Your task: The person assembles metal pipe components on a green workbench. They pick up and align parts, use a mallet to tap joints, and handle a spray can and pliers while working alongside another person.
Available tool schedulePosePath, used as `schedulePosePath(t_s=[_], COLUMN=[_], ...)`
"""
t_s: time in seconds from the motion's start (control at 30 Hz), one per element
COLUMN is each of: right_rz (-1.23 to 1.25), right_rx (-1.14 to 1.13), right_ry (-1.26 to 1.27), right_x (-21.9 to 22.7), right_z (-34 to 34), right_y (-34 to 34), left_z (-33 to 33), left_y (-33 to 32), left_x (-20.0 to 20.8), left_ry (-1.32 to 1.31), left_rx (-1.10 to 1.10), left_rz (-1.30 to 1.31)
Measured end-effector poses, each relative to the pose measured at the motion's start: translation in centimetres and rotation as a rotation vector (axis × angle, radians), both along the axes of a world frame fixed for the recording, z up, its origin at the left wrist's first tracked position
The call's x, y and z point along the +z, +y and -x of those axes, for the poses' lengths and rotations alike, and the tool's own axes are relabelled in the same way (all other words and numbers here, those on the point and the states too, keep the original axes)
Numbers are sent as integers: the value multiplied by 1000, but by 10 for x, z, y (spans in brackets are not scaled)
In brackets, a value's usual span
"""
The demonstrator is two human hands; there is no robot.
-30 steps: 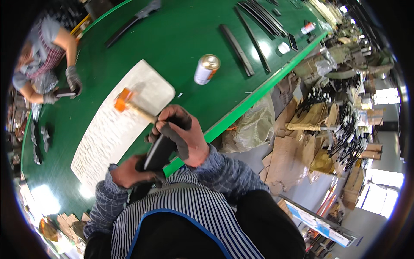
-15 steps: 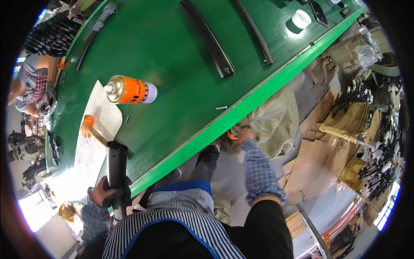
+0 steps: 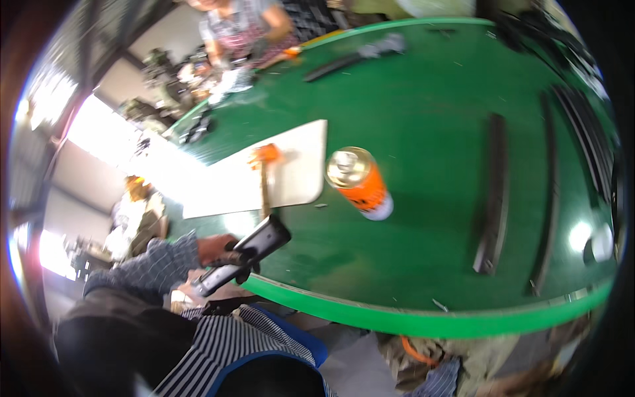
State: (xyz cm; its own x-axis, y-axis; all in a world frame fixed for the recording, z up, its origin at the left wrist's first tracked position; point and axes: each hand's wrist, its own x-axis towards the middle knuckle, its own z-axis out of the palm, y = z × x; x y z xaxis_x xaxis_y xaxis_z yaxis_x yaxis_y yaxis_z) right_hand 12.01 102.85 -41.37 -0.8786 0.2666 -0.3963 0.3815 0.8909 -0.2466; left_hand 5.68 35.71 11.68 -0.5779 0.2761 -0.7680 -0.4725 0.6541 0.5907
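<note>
My left hand (image 3: pixel 217 253) grips a long black flat part (image 3: pixel 246 254) that slants over the near rim of the green table (image 3: pixel 423 321). Just beyond it a hammer with an orange head (image 3: pixel 264 160) lies on a white board (image 3: pixel 291 173). An orange spray can (image 3: pixel 360 182) with a white end sits right of the board. My right sleeve (image 3: pixel 442 386) reaches below the table edge at the bottom of the picture. The right hand itself is too blurred to make out.
Long black strips (image 3: pixel 493 193) lie on the right side of the table, with a white round object (image 3: pixel 598 242) near the right rim. Another person (image 3: pixel 245 28) works at the far side beside dark parts (image 3: pixel 344 61). Cluttered floor lies to the left.
The view has swung left and up, back over the table. My left hand has brought the black part up to the table rim. My right arm stays low under the edge.
</note>
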Motion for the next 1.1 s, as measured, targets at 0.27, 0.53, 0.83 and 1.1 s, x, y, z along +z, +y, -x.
schedulePosePath(t_s=[0.27, 0.53, 0.83, 1.1], right_rz=[55, 131, 182, 500], right_rx=[-78, -87, -141, -435], right_ry=[45, 146, 178, 260], right_x=[1, 10, 8, 134], right_z=[92, 143, 110, -130], right_y=[4, -12, -13, -22], left_z=[3, 28, 100, 173], left_y=[-87, -131, -164, -223], left_x=[-32, -52, -74, -128], left_ry=[44, 213, 372, 400], left_rx=[579, 556, 446, 815], left_rz=[-100, 221, 350, 88])
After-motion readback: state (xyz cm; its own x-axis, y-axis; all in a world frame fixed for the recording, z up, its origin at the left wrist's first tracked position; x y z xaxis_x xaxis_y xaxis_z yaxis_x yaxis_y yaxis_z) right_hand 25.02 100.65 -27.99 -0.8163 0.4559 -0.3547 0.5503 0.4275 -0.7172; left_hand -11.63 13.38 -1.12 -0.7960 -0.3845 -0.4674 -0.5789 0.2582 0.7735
